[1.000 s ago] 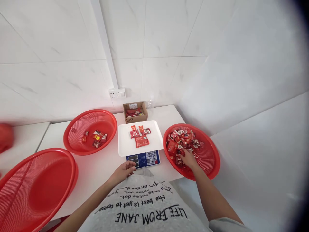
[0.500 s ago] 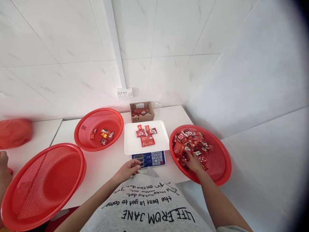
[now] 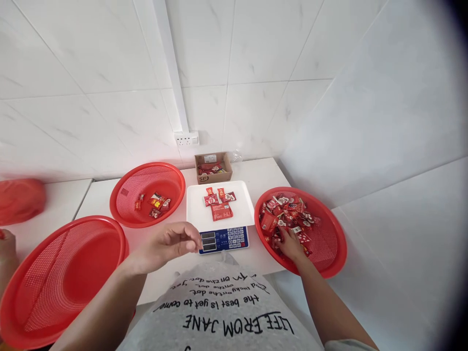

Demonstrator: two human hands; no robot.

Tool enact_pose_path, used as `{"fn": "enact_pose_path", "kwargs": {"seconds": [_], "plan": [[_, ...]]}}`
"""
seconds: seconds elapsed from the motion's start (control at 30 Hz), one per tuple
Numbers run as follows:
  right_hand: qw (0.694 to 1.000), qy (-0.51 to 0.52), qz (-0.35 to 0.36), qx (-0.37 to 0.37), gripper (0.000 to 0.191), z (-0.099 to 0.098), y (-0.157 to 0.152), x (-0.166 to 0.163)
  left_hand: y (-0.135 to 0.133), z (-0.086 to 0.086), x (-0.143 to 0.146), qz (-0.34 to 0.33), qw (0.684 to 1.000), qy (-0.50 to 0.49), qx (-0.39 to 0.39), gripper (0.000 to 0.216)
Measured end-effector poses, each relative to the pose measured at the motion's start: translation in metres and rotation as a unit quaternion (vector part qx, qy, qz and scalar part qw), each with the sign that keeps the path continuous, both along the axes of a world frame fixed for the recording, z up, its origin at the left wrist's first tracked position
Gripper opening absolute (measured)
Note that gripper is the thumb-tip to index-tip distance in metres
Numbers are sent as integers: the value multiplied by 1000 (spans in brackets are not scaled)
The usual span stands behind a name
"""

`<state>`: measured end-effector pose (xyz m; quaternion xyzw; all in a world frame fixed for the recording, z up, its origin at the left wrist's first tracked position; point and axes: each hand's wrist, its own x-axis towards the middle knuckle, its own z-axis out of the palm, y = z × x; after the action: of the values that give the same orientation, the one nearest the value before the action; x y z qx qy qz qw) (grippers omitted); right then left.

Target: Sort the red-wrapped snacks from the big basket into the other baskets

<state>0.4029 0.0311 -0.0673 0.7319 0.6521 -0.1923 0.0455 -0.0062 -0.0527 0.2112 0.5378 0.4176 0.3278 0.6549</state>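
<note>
My right hand reaches into the red basket on the right, its fingers curled among a heap of red wrapped candies; what they hold is hidden. My left hand hovers above the table just left of the scale's blue keypad, fingers loosely bent and pinched, with nothing visible in them. The scale's white tray carries several red candy packets.
A second red basket with a few candies stands left of the scale. A large red basket sits at the front left. A small cardboard box of candies stands by the wall. Another person's hand shows at the far left edge.
My left hand has lifted off the table's front edge and moved left and up beside the scale's keypad. My right hand stays in the right basket.
</note>
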Motion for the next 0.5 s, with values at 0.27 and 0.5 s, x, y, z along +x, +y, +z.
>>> {"fn": "enact_pose_path", "kwargs": {"seconds": [0.27,0.5], "plan": [[999,-14,-25,-29,61,8,-2,-6,-6,-18,23,-71,991,38,-108,21],[999,-16,-26,-38,60,16,0,-10,3,-37,22,-12,988,118,-101,21]]}}
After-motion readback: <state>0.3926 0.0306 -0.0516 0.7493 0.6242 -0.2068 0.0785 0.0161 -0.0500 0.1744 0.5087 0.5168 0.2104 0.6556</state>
